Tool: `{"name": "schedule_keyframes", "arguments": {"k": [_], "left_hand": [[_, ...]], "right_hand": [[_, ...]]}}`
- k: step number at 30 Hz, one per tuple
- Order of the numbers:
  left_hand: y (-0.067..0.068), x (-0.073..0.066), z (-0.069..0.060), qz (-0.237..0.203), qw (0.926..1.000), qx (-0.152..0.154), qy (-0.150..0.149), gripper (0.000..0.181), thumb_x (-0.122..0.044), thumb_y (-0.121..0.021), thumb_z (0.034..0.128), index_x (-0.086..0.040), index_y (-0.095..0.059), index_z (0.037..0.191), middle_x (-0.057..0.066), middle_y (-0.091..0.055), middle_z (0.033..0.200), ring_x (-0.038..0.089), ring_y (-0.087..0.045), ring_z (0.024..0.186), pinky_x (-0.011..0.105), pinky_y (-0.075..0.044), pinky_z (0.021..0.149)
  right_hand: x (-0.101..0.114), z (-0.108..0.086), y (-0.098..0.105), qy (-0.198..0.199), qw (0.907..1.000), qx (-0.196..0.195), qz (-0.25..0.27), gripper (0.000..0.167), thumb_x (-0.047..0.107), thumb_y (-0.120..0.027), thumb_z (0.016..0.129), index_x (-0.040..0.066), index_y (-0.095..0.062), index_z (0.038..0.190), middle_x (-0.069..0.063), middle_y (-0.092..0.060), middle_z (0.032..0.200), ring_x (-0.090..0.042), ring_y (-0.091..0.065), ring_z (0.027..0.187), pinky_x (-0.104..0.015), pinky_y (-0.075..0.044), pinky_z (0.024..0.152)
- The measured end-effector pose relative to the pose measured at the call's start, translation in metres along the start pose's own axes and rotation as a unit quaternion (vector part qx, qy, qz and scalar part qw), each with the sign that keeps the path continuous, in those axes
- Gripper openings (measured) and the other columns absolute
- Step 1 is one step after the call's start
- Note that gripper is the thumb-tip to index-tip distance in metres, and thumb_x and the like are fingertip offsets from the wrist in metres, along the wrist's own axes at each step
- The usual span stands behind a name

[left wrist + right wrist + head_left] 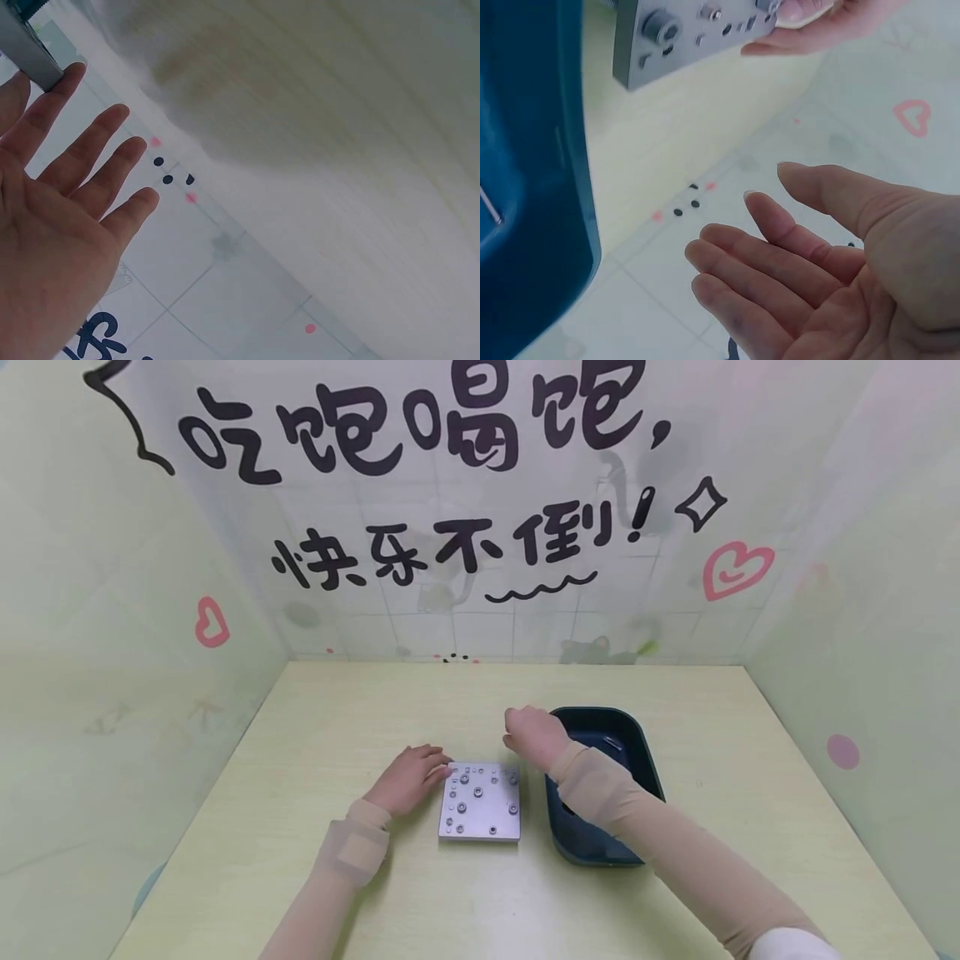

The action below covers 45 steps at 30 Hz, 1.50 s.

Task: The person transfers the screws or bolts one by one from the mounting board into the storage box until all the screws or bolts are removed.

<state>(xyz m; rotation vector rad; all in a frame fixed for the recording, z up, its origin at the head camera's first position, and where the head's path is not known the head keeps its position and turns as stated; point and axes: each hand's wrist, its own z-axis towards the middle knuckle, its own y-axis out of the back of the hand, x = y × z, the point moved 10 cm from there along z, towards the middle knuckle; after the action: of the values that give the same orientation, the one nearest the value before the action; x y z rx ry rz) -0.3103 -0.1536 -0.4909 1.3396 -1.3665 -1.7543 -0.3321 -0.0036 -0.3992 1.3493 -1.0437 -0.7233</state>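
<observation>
One metal plate (483, 810) set with screws (477, 792) lies flat on the tabletop (480, 910) in the head view, between the left hand (411, 779) and a dark tray (592, 843). Nearly square, it shows no clear long axis; its sides run roughly in line with the table's edges. Of the two, the left hand is nearer, touching the plate's far left corner, while the right hand (538, 739) hangs by the tray's far left corner, apart from the plate. From the right fingers, the plate lies toward the person and slightly left; the tray lies to their right, a thin metal piece (612, 743) inside it. How high that hand hangs cannot be told. In the left wrist view, the fingers are straight and spread, the index fingertip against the plate's corner, the thumb partly cut off by the frame. In the right wrist view, the right fingers bend softly, thumb and index apart, with nothing visible between them; the plate stands clear beyond their tips, left fingers at its edge, the tray's wall off to one side.
</observation>
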Motion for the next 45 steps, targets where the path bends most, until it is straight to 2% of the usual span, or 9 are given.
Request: {"name": "schedule_keyframes", "arguments": {"k": [5,13,33,45], "left_hand": [[0.001,0.0,-0.001,0.001,1.0,-0.004,-0.001,0.035,-0.03,-0.052,0.1024,-0.005,-0.065,0.125,0.021,-0.056,0.139,0.043,-0.044,0.136,0.06,-0.026,0.119],[0.003,-0.001,-0.001,-0.007,1.0,-0.006,-0.001,0.034,-0.029,-0.053,0.1023,-0.005,-0.066,0.123,0.022,-0.056,0.139,0.043,-0.045,0.136,0.061,-0.026,0.119],[0.0,0.001,-0.001,-0.015,0.9998,0.0,0.012,0.035,-0.03,-0.053,0.1021,-0.007,-0.065,0.125,0.021,-0.056,0.14,0.042,-0.044,0.137,0.059,-0.024,0.12],[0.0,0.002,0.0,-0.012,0.9998,-0.008,0.01,0.035,-0.03,-0.052,0.1024,-0.007,-0.065,0.125,0.02,-0.055,0.14,0.041,-0.044,0.137,0.059,-0.024,0.12]], "right_hand": [[0.01,0.001,-0.008,0.011,0.9998,0.003,-0.013,0.014,0.016,-0.067,0.094,0.002,-0.066,0.093,-0.01,-0.071,0.083,-0.018,-0.064,0.065,-0.031,-0.058,0.059],[0.024,0.0,-0.024,0.033,0.9991,0.02,-0.019,0.013,0.015,-0.067,0.094,0.002,-0.067,0.096,-0.01,-0.069,0.081,-0.017,-0.06,0.063,-0.028,-0.055,0.057],[0.028,0.003,-0.051,0.016,0.9975,0.069,-0.002,0.009,0.013,-0.065,0.095,0.005,-0.068,0.098,-0.005,-0.066,0.078,-0.014,-0.056,0.061,-0.024,-0.05,0.053],[0.03,-0.002,-0.056,0.018,0.9964,0.081,-0.016,0.009,0.011,-0.066,0.093,0.006,-0.072,0.097,-0.003,-0.063,0.071,-0.014,-0.054,0.059,-0.022,-0.047,0.051]]}}
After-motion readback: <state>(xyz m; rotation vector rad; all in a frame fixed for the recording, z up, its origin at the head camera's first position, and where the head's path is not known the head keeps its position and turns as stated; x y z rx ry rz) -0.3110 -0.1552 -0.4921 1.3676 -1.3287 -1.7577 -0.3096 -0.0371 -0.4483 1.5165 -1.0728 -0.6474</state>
